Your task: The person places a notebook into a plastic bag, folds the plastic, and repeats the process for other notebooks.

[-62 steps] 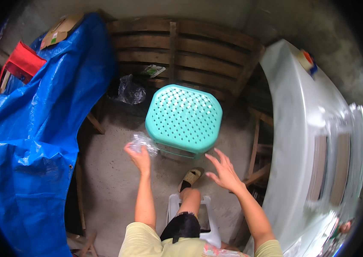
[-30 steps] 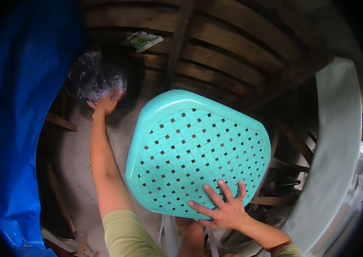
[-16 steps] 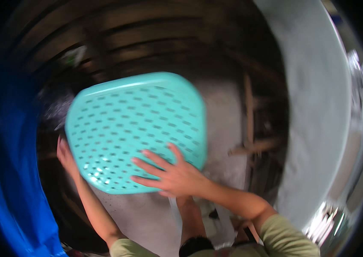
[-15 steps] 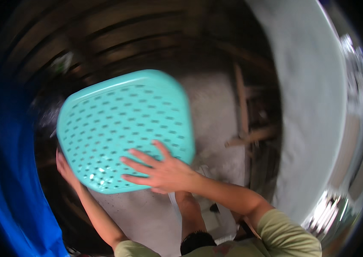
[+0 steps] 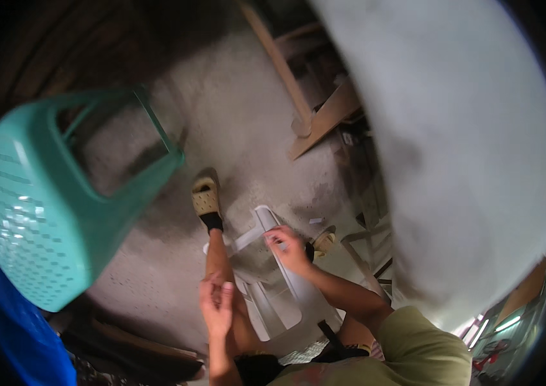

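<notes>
A teal plastic stool (image 5: 41, 219) with a perforated seat fills the left side, tipped so that its seat faces left and its legs and open underside face the camera; neither hand touches it. My left hand (image 5: 218, 303) hovers over my left thigh with nothing in it, fingers loosely up. My right hand (image 5: 291, 248) is closed on the rim of a white plastic seat (image 5: 266, 302) that I sit on. My left foot in a tan sandal (image 5: 206, 199) rests on the concrete floor just right of the teal stool.
A large pale grey curved panel (image 5: 453, 154) fills the right side. Wooden supports (image 5: 314, 116) stand beside it on the concrete floor (image 5: 240, 122). A blue tarp (image 5: 9, 341) lies at the lower left, with dark wooden slats (image 5: 138, 341) beside it.
Both hands have left the teal stool and drawn back toward my lap. The stool now sits tipped at the left. The view has swung down and to the right.
</notes>
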Motion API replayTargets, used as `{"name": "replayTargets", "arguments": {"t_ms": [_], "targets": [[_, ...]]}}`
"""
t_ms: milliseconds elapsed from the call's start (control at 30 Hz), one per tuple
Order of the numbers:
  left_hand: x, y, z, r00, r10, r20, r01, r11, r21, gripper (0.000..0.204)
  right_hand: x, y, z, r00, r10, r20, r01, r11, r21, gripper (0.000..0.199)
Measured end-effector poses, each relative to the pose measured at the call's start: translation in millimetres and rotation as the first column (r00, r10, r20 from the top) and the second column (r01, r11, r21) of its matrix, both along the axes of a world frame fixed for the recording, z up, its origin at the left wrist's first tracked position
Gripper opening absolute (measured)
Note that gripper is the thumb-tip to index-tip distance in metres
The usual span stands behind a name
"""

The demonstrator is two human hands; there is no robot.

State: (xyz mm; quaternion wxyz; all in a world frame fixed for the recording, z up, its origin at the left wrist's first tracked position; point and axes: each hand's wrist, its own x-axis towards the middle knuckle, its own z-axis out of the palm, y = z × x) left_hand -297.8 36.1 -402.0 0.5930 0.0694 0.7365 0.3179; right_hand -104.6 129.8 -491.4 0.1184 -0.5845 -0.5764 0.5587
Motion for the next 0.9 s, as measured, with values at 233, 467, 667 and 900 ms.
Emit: {"name": "replayTargets", "arguments": {"t_ms": [233, 467, 667, 900], "targets": [[58.8, -27.7, -22.4, 0.34, -0.94, -0.019, 0.94, 0.341, -0.033, 0.056, 220.0, -91.9, -192.4, 0.689, -0.619, 0.378, 0.686, 0.388, -0.615, 0.02], [54.9, -1.4, -79.0, 0.459, -0.888, 0.026, 0.888, 0.46, 0.008, 0.056, 379.9, -159.6, -304.6, 0.342, -0.89, 0.301, 0.8, 0.108, -0.591, 0.016], [60.8, 46.4, -254.5, 0.324, -0.904, -0.277, 0.932, 0.355, -0.068, 0.056, 356.0, -167.1, -370.8, -0.105, -0.928, 0.357, 0.902, -0.24, -0.36, 0.018], [80.7, 80.1, -349.6, 0.275, -0.903, -0.329, 0.947, 0.314, -0.071, 0.055, 345.8, -130.3, -413.9, -0.322, -0.872, 0.368, 0.922, -0.377, -0.087, 0.029]]}}
